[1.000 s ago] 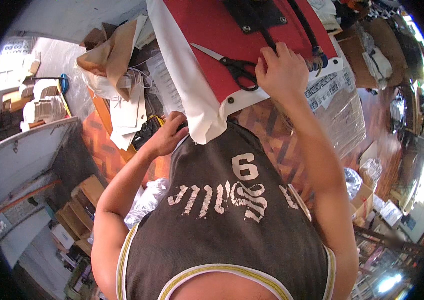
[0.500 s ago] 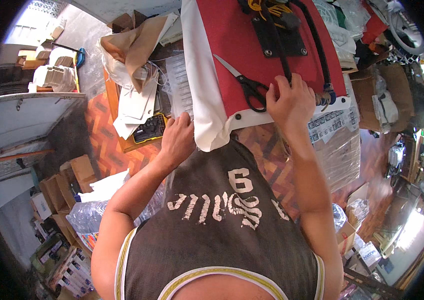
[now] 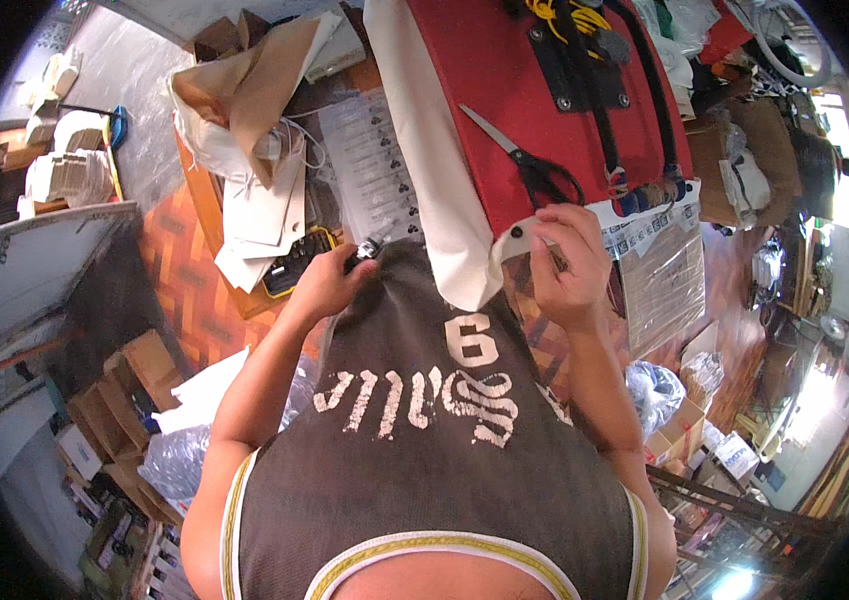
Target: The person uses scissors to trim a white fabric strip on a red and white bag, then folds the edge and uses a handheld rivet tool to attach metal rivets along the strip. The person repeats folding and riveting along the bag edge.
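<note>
A red fabric piece (image 3: 489, 75) with a broad white border (image 3: 422, 130) lies in front of me. My right hand (image 3: 574, 268) pinches the loose end of its white edge strip (image 3: 506, 246), next to a small black round stud. Just beyond these fingers, black-handled scissors (image 3: 529, 168) rest on the red fabric, blades pointing away to the left. Left of the border, my left hand (image 3: 329, 282) is closed around a small silver-and-black metal tool (image 3: 371, 246). Most of that tool is hidden in the fingers.
Black straps (image 3: 594, 95) and a yellow cord (image 3: 584, 18) lie on the red fabric. Left are a clear plastic sheet (image 3: 369, 165), white cards (image 3: 259, 220), a black-and-yellow case (image 3: 294, 262) and a brown paper bag (image 3: 269, 85). A plastic-wrapped box (image 3: 666, 290) stands right.
My right hand has come off the strap area and now lifts the white edge strip. My left hand has shifted left, and the metal tool now shows in it. The view has shifted slightly.
</note>
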Motion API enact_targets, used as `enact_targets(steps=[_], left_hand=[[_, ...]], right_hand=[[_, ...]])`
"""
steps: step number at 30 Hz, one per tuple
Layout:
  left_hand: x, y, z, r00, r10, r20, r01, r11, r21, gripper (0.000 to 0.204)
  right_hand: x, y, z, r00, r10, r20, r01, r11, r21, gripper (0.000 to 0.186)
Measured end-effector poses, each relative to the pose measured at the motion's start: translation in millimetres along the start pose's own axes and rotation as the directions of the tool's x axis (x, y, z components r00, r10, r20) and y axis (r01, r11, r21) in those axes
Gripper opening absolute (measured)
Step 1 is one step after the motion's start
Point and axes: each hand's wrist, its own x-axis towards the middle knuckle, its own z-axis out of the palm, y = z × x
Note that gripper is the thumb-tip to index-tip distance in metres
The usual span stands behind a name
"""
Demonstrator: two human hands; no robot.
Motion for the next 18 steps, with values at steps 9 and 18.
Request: enact_targets(steps=[9, 18], left_hand=[[37, 96, -57, 0.966, 0.156, -0.204, -0.254, 0.692, -0.676, 0.035], [103, 140, -63, 0.869, 0.192, -0.457, -0.434, 0.739, -0.515, 0.029]], right_hand=[[34, -40, 42, 0.918, 0.323, 0.231, -0.391, 0.832, 0.393, 0.045], [76, -7, 15, 0.782, 0.471, 0.409, -0.607, 0.724, 0.327, 0.071]])
